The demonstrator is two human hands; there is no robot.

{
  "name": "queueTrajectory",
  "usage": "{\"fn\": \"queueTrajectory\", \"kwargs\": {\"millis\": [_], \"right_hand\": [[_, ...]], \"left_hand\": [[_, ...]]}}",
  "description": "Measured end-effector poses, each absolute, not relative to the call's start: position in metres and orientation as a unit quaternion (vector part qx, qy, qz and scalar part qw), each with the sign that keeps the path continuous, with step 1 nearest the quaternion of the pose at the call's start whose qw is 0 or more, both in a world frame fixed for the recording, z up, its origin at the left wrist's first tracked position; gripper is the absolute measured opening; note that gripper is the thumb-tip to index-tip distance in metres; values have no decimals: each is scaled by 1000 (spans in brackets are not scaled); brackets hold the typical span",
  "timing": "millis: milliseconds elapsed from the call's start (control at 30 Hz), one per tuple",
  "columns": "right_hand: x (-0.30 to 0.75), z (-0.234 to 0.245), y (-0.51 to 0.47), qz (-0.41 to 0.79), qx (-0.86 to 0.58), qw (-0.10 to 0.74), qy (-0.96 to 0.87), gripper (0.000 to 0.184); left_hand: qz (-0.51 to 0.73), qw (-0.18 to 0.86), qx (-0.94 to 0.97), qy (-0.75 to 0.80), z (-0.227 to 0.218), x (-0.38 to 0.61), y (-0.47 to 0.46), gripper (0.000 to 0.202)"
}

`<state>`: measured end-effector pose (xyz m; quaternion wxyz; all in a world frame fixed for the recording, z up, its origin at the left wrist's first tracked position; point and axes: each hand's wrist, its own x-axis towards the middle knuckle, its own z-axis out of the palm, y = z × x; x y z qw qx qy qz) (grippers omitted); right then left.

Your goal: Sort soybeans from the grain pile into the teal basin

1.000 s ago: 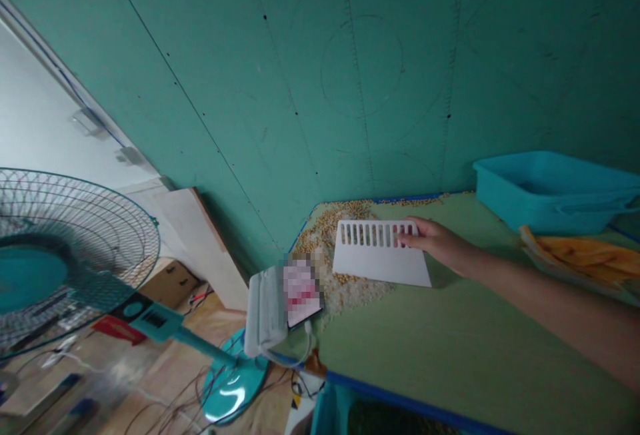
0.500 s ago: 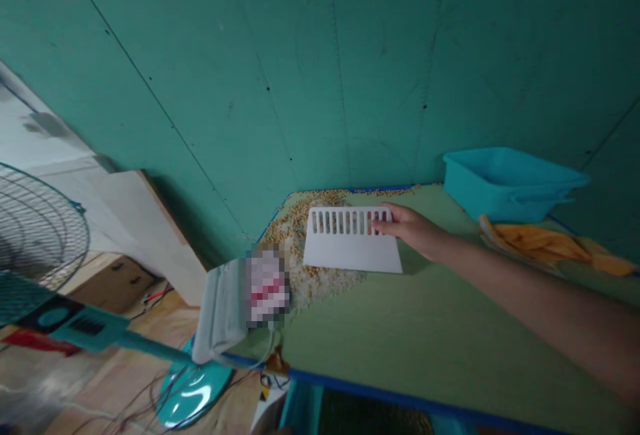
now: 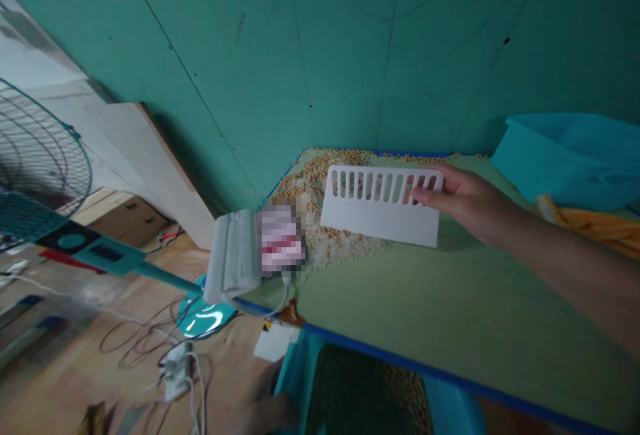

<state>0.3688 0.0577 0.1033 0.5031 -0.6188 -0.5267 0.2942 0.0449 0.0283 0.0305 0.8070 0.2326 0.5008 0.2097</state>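
My right hand [image 3: 465, 202] is closed on the right end of a white slotted scraper [image 3: 380, 215], thumb in front and fingers showing through the slots behind. The scraper leans over a spread of yellow beans [image 3: 313, 172] and white grains [image 3: 345, 248] on the pale green tabletop [image 3: 450, 302]. At the bottom edge my left hand [image 3: 270, 412], blurred and partly cut off, grips the left rim of a blue bin [image 3: 295, 362] below the table edge. Dark green beans [image 3: 355, 388] and some yellow beans lie in that bin.
A phone-like device [image 3: 283, 238], pixelated, stands against a grey holder [image 3: 233, 255] at the table's left corner. At the right are a blue basin [image 3: 565, 162] and an orange cloth [image 3: 590, 225]. A fan [image 3: 100, 248], cables and a power strip [image 3: 177, 372] occupy the floor at left.
The camera view has shifted down and to the left. More of the lower bin and my left hand now shows. My right hand still holds the scraper, now tilted slightly more.
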Motion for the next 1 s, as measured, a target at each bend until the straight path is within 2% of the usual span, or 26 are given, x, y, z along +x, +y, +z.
{"fn": "queueTrajectory", "kwargs": {"millis": [67,300,367,467,567,800,1000], "right_hand": [[363,105,53,283,-629,495,-529,21],[346,107,32,218,-646,485,-548,15],[343,106,27,173,-657,468,-566,15],[340,106,18,103,-668,424,-602,14],[336,106,9,36,-656,379,-652,13],[331,104,-5,-64,-620,345,-702,12],[334,96,-11,-57,-622,364,-691,12]], "left_hand": [[221,815,206,495,32,46,26,35],[254,799,214,502,26,41,21,22],[247,792,230,509,15,36,20,26],[238,776,251,527,-4,29,20,44],[225,751,299,544,-15,26,19,43],[228,781,301,497,10,38,17,40],[257,787,295,478,11,35,14,38]]}}
